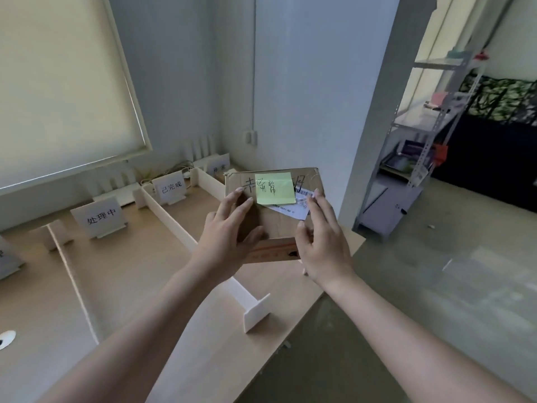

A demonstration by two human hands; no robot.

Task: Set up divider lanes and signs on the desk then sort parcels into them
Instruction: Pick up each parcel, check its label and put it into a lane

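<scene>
Parcel is sitting up in the air between your two hands, over the right end of the tabletop. Your left hand is grasping its left side, fingers lying on top and thumb at the near edge. Your right hand is grasping its right side the same way. Its long side is running left to right, and a yellow note is sticking to its top. The lane right under it is the far right one, so I think it is going straight down there. I am counting one parcel, three dividers fully showing, and four signs, one of them cut off at the left edge.
</scene>
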